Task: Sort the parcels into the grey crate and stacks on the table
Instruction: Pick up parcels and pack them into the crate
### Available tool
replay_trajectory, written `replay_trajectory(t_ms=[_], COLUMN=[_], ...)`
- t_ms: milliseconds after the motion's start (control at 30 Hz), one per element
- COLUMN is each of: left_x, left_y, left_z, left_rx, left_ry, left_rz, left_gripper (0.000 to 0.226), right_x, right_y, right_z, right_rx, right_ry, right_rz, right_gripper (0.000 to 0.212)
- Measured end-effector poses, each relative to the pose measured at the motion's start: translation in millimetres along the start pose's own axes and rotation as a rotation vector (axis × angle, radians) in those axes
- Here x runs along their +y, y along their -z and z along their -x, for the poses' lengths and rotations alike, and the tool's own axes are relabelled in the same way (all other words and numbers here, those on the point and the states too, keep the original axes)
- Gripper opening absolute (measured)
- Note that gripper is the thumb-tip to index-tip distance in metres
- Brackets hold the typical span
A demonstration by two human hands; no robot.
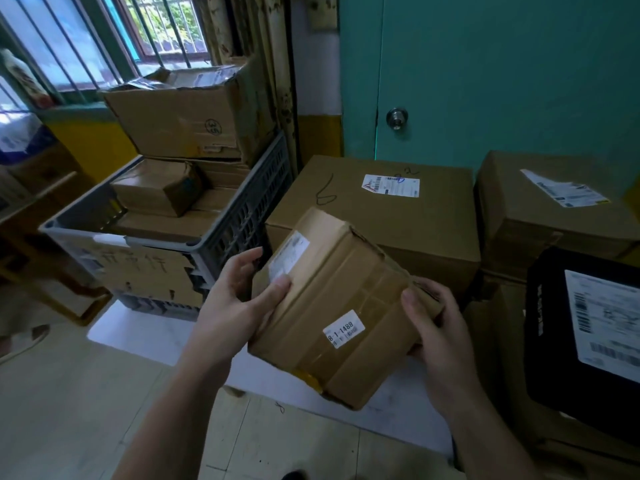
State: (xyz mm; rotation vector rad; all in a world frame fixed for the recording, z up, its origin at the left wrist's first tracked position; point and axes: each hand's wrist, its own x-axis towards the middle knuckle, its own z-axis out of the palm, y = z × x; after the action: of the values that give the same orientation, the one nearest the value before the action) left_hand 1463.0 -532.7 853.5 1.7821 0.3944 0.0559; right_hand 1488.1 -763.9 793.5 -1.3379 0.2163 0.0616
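While the grey crate [242,220] holds stacked cartons [156,194] at left, the left hand [239,299] grips the left edge of the taped cardboard parcel [339,306], the right hand [436,327] its right edge. The parcel is tilted above the white table [138,336]; a black parcel [554,341] lies at right.

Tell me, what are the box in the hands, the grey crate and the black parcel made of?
The box held by the left hand and right hand looks like brown cardboard, matt and creased, wrapped in shiny tape. The grey crate seems hard plastic: smooth rim, moulded slotted walls. The black parcel is probably a soft plastic bag, slightly glossy; it could be fabric.
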Motion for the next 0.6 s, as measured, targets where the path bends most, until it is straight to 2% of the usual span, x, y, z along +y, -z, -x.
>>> replay_trajectory(t_ms=[100,167,267,333,433,533,600], left_x=[1,1,0,1,4,7,10], left_y=[1,0,3,4,-1,3,12], left_z=[-2,-2,-4,-4,-1,-5,-11], left_rx=[-0.027,-0.056,-0.001,-0.024,-0.068,-0.099,-0.151], left_ry=[0.175,0.207,0.105,0.019,-0.143,-0.29,-0.317], left_rz=[-0.026,0.091,0.162,0.152,0.072,-0.039,-0.065], left_gripper=[0.12,0.126,0.129,0.121,0.091,0.068,0.057], right_x=[6,9,11,11,6,3,3], right_y=[0,-1,1,-4,-23,-38,-39], right_z=[1,1,-3,-5,-4,-1,0], right_rx=[-0.022,-0.049,-0.075,-0.067,-0.113,-0.079,-0.05], right_ry=[0.001,-0.014,-0.079,-0.168,-0.221,-0.274,-0.296], right_rz=[-0.084,-0.137,-0.138,-0.075,0.021,0.049,-0.032], right_gripper=[0.068,0.086,0.081,0.095,0.117,0.103,0.088])
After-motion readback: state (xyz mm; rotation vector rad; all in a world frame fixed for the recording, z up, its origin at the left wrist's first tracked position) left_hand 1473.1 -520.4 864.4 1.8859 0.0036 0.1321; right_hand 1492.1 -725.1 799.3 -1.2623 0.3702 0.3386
